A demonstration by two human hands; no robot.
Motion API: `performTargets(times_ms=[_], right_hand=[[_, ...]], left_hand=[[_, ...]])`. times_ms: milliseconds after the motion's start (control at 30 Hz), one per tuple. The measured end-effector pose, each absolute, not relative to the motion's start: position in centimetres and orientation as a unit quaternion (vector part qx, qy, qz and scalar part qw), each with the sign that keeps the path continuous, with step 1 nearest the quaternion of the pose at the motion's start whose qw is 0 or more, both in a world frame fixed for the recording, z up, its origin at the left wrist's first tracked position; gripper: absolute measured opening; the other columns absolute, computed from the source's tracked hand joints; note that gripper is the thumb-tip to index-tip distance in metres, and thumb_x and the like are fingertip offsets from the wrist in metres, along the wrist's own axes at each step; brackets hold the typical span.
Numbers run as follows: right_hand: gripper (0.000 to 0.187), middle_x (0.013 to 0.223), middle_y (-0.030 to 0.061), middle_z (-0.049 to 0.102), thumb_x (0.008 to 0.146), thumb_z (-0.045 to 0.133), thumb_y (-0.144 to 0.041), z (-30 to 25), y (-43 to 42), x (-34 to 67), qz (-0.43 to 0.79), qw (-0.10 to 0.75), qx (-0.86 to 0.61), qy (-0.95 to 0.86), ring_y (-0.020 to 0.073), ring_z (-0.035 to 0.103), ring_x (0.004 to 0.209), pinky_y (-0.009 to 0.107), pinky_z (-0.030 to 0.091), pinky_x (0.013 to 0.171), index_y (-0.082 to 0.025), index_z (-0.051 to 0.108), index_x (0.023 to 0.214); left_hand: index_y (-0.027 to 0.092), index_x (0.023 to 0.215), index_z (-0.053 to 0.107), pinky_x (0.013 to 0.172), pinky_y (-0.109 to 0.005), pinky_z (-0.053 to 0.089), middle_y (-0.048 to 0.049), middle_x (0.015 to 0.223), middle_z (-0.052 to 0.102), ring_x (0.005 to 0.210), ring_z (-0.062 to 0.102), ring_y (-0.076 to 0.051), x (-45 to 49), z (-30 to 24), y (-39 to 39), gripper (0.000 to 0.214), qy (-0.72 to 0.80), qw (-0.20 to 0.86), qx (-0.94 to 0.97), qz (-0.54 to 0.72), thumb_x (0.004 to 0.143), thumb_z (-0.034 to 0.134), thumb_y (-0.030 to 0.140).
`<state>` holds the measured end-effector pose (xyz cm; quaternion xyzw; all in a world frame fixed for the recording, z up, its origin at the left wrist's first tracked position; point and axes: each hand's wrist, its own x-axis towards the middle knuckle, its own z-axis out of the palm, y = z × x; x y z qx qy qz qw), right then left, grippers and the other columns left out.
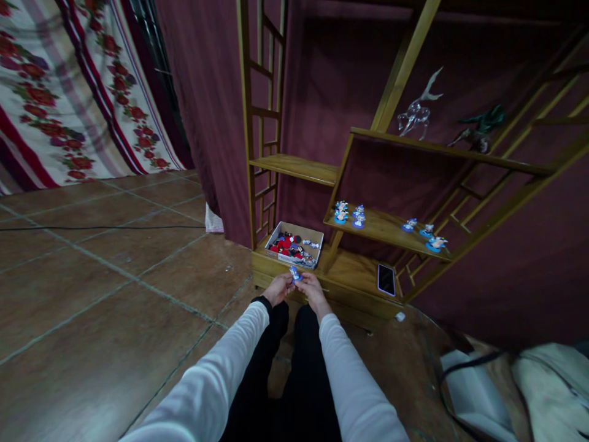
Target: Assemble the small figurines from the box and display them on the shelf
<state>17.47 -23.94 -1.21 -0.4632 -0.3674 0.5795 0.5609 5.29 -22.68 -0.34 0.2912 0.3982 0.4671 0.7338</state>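
Between my hands is a small blue-and-white figurine (295,275) on a purple-blue base, held in front of the shelf unit's lower edge. My left hand (278,288) grips it from the left and my right hand (311,288) from the right, with fingertips closed at its base. Just beyond them stands an open cardboard box (317,237) with red, black, white and blue small pieces in it. Up to the right, several similar figurines (359,216) stand in two groups on a wooden shelf (386,227).
A phone (386,280) lies on the bottom board at right. Higher up are a clear deer figure (415,115) and a dark green figure (483,127). A bag (547,387) sits on the floor at right. A black cable (101,228) crosses the tiles at left.
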Motion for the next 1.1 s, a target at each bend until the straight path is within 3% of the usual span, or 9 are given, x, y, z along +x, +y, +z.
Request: performTargets(times_ms=[233,400,767,967,1100], right_hand=[[0.041,0.074,-0.0026,0.062,0.049,0.074,-0.029,-1.7,-23.5,17.7,0.581,0.570,-0.465,-0.349,0.0127,0.057,0.065,0.026,0.042,0.063,-0.021,0.057,0.086],[0.040,0.079,-0.0001,0.064,0.050,0.074,-0.031,-1.8,-23.3,18.1,0.583,0.575,-0.466,-0.335,0.0140,0.059,0.071,0.027,0.045,0.068,-0.021,0.061,0.087],[0.038,0.081,0.0027,0.067,0.052,0.074,-0.032,-2.0,-22.9,17.8,0.588,0.579,-0.465,-0.321,0.0155,0.061,0.072,0.030,0.046,0.071,-0.018,0.064,0.086],[0.031,0.080,0.0017,0.068,0.056,0.071,-0.031,-2.6,-22.4,17.8,0.589,0.582,-0.466,-0.311,0.0136,0.061,0.068,0.028,0.047,0.068,-0.019,0.065,0.084],[0.030,0.081,0.0017,0.068,0.057,0.069,-0.028,-3.1,-21.9,17.9,0.591,0.583,-0.466,-0.307,0.0147,0.062,0.070,0.028,0.047,0.068,-0.019,0.064,0.084]], left_hand=[[0.011,0.082,0.064,0.060,-0.018,0.050,-0.0058,0.072,0.066,0.060,0.060,-0.008,5.5,-0.8,-22.3,0.017,0.383,0.741,0.265,0.485,0.077,0.050,0.002],[0.010,0.085,0.065,0.071,-0.021,0.051,-0.0072,0.080,0.068,0.071,0.063,-0.011,5.8,-1.0,-22.3,0.020,0.351,0.742,0.294,0.489,0.068,0.062,0.000],[0.009,0.083,0.063,0.065,-0.024,0.049,-0.0019,0.065,0.065,0.058,0.061,-0.011,6.4,-2.3,-21.7,0.040,0.398,0.658,0.343,0.539,0.048,0.082,0.015],[0.009,0.085,0.064,0.068,-0.024,0.050,-0.0050,0.072,0.067,0.064,0.063,-0.012,6.1,-2.2,-21.3,0.033,0.377,0.696,0.329,0.515,0.055,0.078,0.009],[0.009,0.085,0.062,0.070,-0.026,0.053,-0.0089,0.078,0.068,0.068,0.065,-0.014,5.9,-1.9,-21.1,0.018,0.387,0.721,0.279,0.503,0.068,0.067,0.007]])
